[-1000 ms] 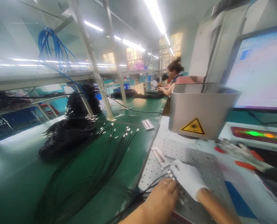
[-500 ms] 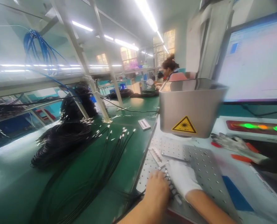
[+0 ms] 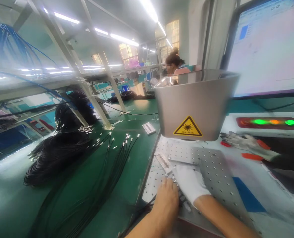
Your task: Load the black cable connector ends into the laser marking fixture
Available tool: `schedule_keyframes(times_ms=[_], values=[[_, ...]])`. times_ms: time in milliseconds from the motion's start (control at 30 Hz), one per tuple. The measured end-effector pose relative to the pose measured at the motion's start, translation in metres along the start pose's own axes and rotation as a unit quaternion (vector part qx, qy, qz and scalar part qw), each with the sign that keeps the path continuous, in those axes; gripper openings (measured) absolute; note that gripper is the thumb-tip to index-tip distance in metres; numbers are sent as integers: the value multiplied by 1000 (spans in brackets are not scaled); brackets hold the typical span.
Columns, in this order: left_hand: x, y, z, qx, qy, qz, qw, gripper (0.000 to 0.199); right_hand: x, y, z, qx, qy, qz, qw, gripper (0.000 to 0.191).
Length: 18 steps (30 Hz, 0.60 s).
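My bare left hand (image 3: pixel 166 195) rests on the perforated metal plate (image 3: pixel 152 180), fingers curled down over a bundle of black cables (image 3: pixel 147 207) that comes in from the lower left. On its right side a row of small metal cable connectors (image 3: pixel 186 204) shows. My right hand (image 3: pixel 190 183) wears a white glove and lies close beside the left, over the far end of that row. Its fingertips are hidden and blurred. Just beyond both hands lies a slotted metal strip (image 3: pixel 163 162), next to a flat drilled block (image 3: pixel 181 156).
A metal housing (image 3: pixel 191 105) with a laser warning sign hangs over the plate. Gloves (image 3: pixel 246 145), a blue piece (image 3: pixel 248 195) and a monitor (image 3: pixel 271 53) are on the right. Cable coils (image 3: pixel 60 155) and loose cables (image 3: pixel 112 172) cover the green table at left. A person sits farther back.
The view has shifted slightly, so the housing and monitor appear farther left and higher. My hands keep nearly the same place over the connectors.
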<state>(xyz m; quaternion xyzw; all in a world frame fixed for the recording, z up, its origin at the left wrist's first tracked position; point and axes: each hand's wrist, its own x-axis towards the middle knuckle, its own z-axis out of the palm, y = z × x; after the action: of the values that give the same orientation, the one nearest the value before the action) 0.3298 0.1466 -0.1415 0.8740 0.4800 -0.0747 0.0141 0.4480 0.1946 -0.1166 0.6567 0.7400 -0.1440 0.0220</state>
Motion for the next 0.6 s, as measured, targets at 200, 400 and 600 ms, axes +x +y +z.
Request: schedule_keyframes(times_ms=[200,400,600], values=[[2,2,-21,33,-87,16,996,36,-2,-1,3,-13,11,-13,1000,35],[3,4,-25,-36,-100,-61,992,35,-4,-5,-2,0,36,-9,999,29],[-5,-20,-45,-95,23,-158,983,25,-24,29,-10,39,62,10,997,40]])
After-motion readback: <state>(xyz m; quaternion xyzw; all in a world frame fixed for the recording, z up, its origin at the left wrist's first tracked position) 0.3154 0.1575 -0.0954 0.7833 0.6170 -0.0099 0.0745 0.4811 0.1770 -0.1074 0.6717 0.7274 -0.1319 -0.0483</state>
